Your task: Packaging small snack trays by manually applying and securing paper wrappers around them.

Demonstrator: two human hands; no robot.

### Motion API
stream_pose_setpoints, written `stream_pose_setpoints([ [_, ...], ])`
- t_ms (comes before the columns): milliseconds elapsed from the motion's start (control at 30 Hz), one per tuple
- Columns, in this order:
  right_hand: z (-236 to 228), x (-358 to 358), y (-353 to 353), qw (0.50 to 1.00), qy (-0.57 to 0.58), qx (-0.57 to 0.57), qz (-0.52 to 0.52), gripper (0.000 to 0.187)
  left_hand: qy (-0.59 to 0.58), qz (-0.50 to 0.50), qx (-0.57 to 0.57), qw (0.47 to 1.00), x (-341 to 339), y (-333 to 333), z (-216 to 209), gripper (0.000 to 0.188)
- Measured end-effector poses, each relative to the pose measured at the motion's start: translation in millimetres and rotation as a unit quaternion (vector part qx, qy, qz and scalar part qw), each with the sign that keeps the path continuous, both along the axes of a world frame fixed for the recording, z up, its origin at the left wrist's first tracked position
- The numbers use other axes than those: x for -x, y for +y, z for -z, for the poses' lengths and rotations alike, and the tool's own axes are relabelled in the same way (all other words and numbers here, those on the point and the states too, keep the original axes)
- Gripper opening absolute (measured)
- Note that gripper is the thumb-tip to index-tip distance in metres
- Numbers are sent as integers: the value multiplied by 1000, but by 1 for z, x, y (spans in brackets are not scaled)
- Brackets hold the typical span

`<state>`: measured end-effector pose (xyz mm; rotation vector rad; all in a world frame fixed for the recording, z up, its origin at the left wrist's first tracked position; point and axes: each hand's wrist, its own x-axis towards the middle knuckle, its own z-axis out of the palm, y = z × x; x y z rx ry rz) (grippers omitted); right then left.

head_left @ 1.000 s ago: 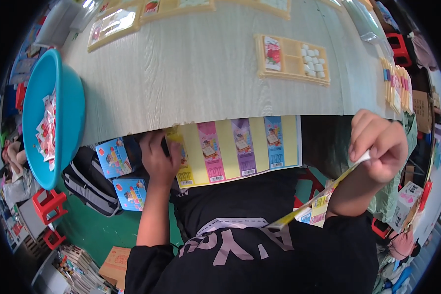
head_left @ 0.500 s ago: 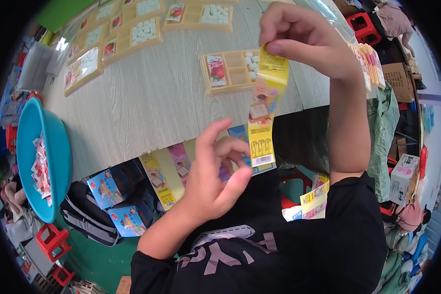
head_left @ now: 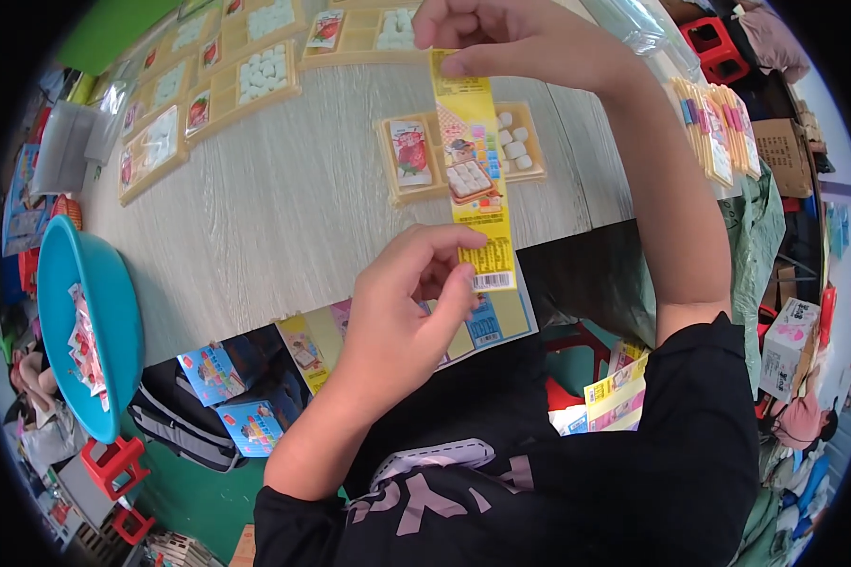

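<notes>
Head view: right hand [head_left: 515,42] pinches the far end of the strip [head_left: 473,142], left hand [head_left: 392,293] its near end; glossy yellow, it overlaps the tray [head_left: 529,176] and the near edge of the wood-grained counter [head_left: 255,189], which runs wide left

yellow label strip [head_left: 482,213] with multicoloured print, cream tray [head_left: 416,195], turquoise basin [head_left: 115,312], pale grey wood-grain table [head_left: 265,217]

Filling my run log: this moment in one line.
right hand: pinches yellow label near top; left hand: at label's lower end; tray: partly behind label
</notes>
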<state>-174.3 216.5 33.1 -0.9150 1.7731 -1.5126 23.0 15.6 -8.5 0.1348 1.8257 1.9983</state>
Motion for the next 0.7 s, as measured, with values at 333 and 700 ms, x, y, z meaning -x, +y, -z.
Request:
stream_pose_setpoints([
  [333, 26, 11, -1, 988, 121, -66, 63, 18, -52, -6, 31, 998, 20, 3, -4, 33],
  [700, 33, 13, 2, 978, 179, -83, 70, 21, -83, 12, 28, 996, 25, -1, -5, 33],
])
